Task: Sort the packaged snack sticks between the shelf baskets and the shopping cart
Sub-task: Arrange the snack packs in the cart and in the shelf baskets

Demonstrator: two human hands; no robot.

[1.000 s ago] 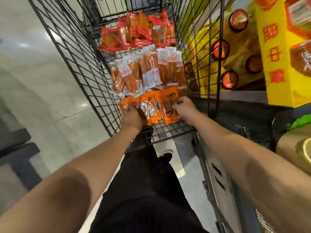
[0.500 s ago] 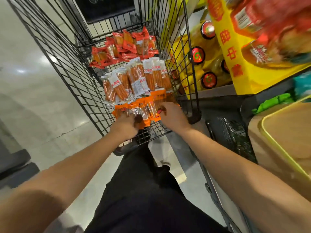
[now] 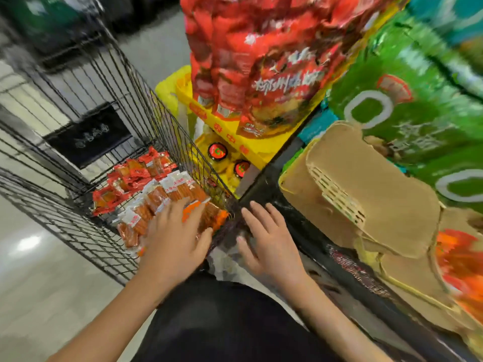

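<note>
i see the left hand (image 3: 173, 240) flat, fingers spread, on the orange packs (image 3: 213, 216) inside the cart (image 3: 78, 226). right hand (image 3: 266, 240) outside the cart's near corner, fingers spread, holding nothing.

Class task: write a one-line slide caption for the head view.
Both hands open: left hand on orange snack packs in the wire cart, right hand beside it.

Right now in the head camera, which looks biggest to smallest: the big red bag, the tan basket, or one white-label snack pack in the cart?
1. Big red bag, though it is nearer the camera.
2. Tan basket.
3. White-label snack pack, clearly smallest.
</note>
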